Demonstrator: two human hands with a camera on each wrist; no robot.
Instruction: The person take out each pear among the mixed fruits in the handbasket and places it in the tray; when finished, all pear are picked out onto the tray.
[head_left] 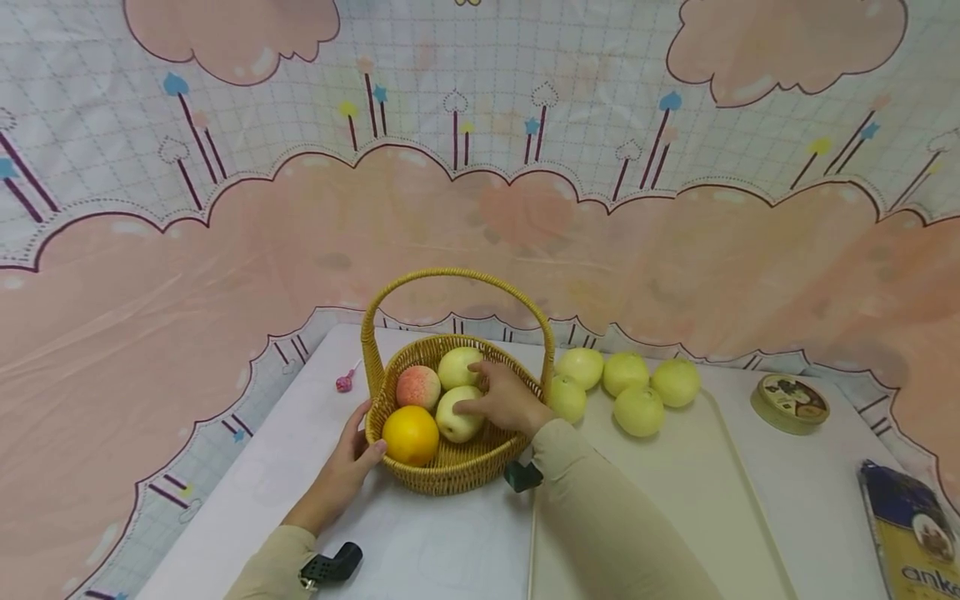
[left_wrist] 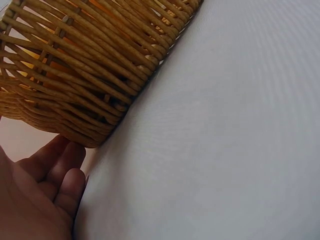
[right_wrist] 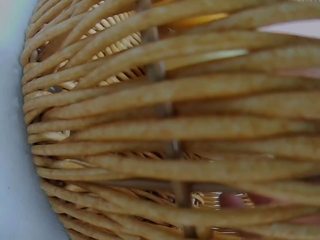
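Observation:
A wicker basket [head_left: 442,479] with a tall handle holds an orange [head_left: 410,436], a peach [head_left: 418,387], a pale green pear [head_left: 454,423] in front and a pale green round fruit [head_left: 456,367] behind it. My left hand [head_left: 347,462] grips the basket's left side, thumb at the rim; in the left wrist view its curled fingers [left_wrist: 72,187] touch the lower wall. Reaching inside, my right hand [head_left: 510,400] has its thumb over the pear and a fingertip at the rear fruit, spread apart. The right wrist view is mostly basket weave [right_wrist: 125,130].
Several pale green round fruits [head_left: 637,410] sit at the back of a cream tray [head_left: 675,492] right of the basket. Farther right are a round tin [head_left: 790,404] and a blue and gold packet [head_left: 911,533]. A pink lollipop [head_left: 344,382] lies left of the basket.

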